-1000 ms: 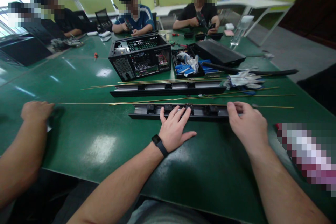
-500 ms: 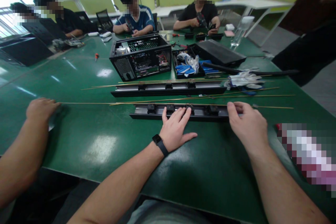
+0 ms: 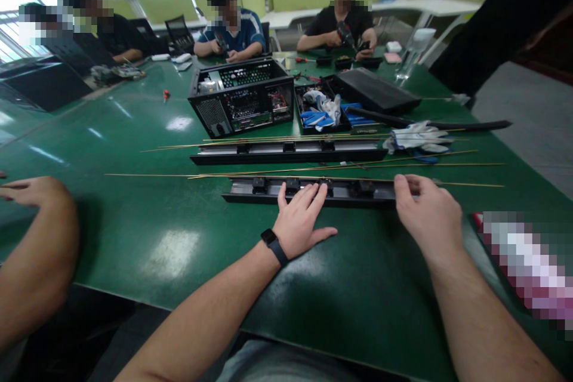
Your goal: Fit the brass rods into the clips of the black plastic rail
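In the head view, a long black channel [image 3: 242, 197] with several black blocks inside lies before me on the green table. My left hand [image 3: 301, 215], a watch on its wrist, rests with fingers spread at the channel's near edge; its fingertips touch the blocks. At the channel's right end my right hand [image 3: 427, 209] is closed, thumb against fingers, on a thin brass rod [image 3: 474, 184] that runs along the channel. Its fingertips are partly hidden. More thin rods lie just behind, and a second black channel [image 3: 286, 158] sits parallel, farther back.
A co-worker's hand [image 3: 40, 191] is at the far left. Behind the channels stand an open computer case [image 3: 239, 104], a tray of gloves [image 3: 320, 108] and a flat black box [image 3: 376, 89]. White gloves [image 3: 418, 137] lie right. Other people sit opposite; someone stands right.
The co-worker's hand at the left has let go of the rod's end and moved left. My right hand has slid slightly right. My left hand stays put. The standing person has shifted left.
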`<state>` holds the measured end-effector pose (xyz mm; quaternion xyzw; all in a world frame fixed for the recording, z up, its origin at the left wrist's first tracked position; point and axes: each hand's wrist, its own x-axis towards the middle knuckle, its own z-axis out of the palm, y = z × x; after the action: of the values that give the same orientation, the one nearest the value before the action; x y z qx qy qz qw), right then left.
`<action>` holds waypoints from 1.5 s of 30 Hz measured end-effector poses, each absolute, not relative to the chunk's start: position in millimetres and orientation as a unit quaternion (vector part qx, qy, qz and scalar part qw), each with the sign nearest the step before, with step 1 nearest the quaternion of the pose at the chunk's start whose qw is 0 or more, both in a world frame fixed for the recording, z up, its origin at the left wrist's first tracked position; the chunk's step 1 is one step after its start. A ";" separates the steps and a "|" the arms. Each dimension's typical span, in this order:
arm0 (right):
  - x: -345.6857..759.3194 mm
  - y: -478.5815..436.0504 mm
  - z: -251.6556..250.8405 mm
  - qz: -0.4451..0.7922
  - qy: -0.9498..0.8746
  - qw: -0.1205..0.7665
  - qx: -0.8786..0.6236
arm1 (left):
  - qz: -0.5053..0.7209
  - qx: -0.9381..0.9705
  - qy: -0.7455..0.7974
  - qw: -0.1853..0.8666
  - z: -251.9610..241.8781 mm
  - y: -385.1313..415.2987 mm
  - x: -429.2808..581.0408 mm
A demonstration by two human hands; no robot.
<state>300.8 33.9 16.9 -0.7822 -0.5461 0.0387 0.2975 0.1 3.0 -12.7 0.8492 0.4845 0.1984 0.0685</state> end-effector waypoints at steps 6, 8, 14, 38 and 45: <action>307.5 32.2 27.9 0.041 -0.514 0.277 -0.811 | 0.195 0.848 0.488 0.067 -11.7 2.6 0.1; 308.9 32.2 30.9 0.043 -0.503 0.268 -0.820 | 0.193 0.849 0.487 0.072 -11.0 2.8 -0.1; 307.1 34.1 26.0 0.050 -0.515 0.281 -0.809 | 0.195 0.849 0.485 0.075 -10.9 3.6 0.1; 292.2 33.2 13.2 0.053 -0.565 0.334 -0.753 | 0.200 0.848 0.485 0.078 -13.2 3.0 0.5; 294.6 33.0 12.9 0.056 -0.567 0.332 -0.752 | 0.205 0.847 0.485 0.070 -12.9 2.3 0.4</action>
<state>294.6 33.0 12.9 -0.7517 -0.5673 0.0556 0.3317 0.4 2.3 -12.9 0.8471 0.4852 0.2051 0.0697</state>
